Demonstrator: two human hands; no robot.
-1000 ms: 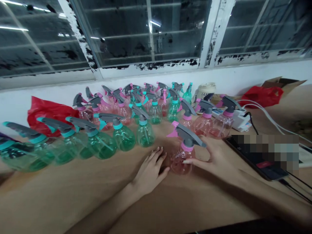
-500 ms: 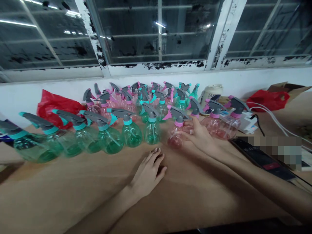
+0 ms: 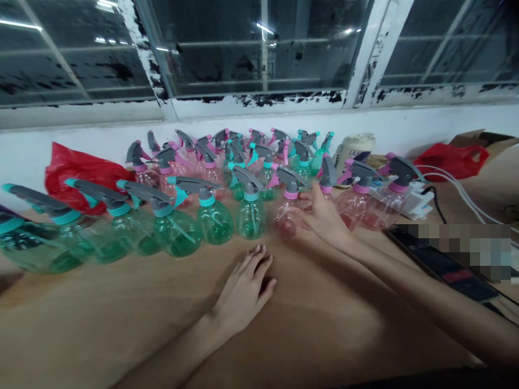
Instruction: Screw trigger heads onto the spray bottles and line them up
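Note:
My right hand (image 3: 326, 219) reaches to a pink spray bottle (image 3: 287, 220) with a grey and pink trigger head, its fingers and thumb closed about the bottle's right side. The bottle stands upright on the table. Just behind that hand is another pink spray bottle (image 3: 326, 188), its body mostly hidden. My left hand (image 3: 245, 289) lies flat on the tabletop with fingers stretched out, holding nothing. Beyond its fingertips stands a green spray bottle (image 3: 251, 219), the right end of a front row of green bottles (image 3: 178, 232).
Several pink and green bottles (image 3: 211, 170) crowd behind the row. A red plastic bag (image 3: 81, 178) lies left, another red bag (image 3: 450, 160) right. A paper cup (image 3: 357, 148), a white adapter with cables (image 3: 419, 200) and a phone (image 3: 441, 262) are on the right.
The pink bottle at my right hand has shifted slightly left, and the hand has moved with it. My left hand stays in place. The view has shifted a little.

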